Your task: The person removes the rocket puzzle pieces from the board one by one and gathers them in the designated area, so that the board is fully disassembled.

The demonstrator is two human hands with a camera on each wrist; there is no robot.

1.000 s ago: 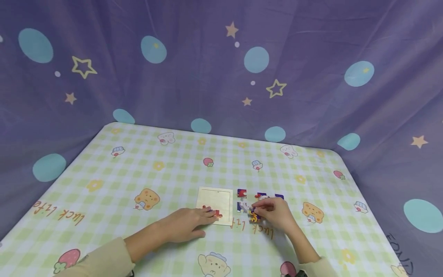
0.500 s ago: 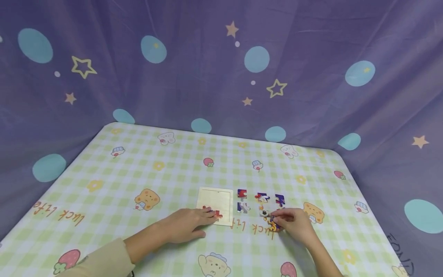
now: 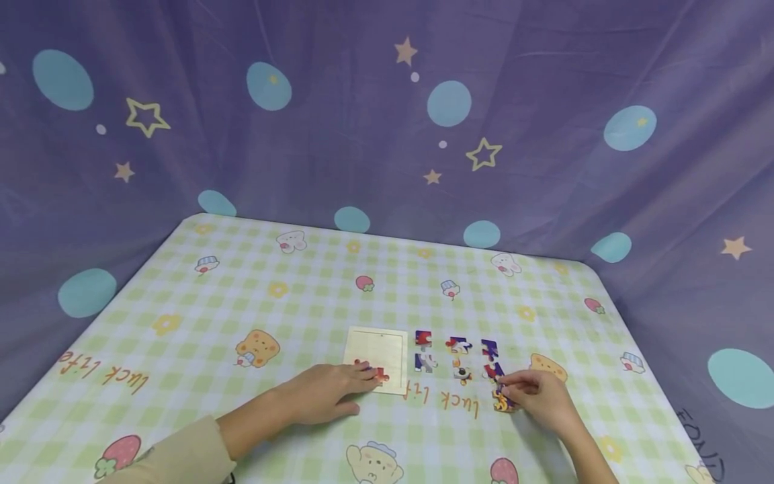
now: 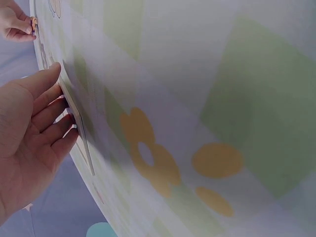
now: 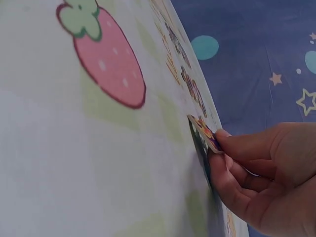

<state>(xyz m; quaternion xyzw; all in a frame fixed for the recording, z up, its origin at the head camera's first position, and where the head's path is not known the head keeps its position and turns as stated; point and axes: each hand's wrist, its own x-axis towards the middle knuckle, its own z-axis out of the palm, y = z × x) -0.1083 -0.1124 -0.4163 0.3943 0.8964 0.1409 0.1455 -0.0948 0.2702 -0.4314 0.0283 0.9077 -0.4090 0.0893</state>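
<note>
A pale wooden puzzle tray [image 3: 376,349] lies on the checked tablecloth, with one red piece [image 3: 379,372] in its near corner. My left hand [image 3: 329,393] lies flat beside it, straight fingers touching the tray's near edge [image 4: 74,106]. To the right, several loose puzzle pieces [image 3: 457,345] sit in rows on the cloth. My right hand [image 3: 535,393] is at the right end of those rows and pinches an orange and purple puzzle piece [image 3: 502,401] [image 5: 205,133] between thumb and fingers, low against the cloth.
The table [image 3: 242,296] wears a green and white checked cloth printed with bears, strawberries and flowers. A purple curtain [image 3: 387,121] with stars and blue dots hangs close behind and around the table's far and side edges.
My right hand has slid to the right along the near side of the loose pieces, carrying the orange and purple piece with it. My left hand has stayed at the tray.
</note>
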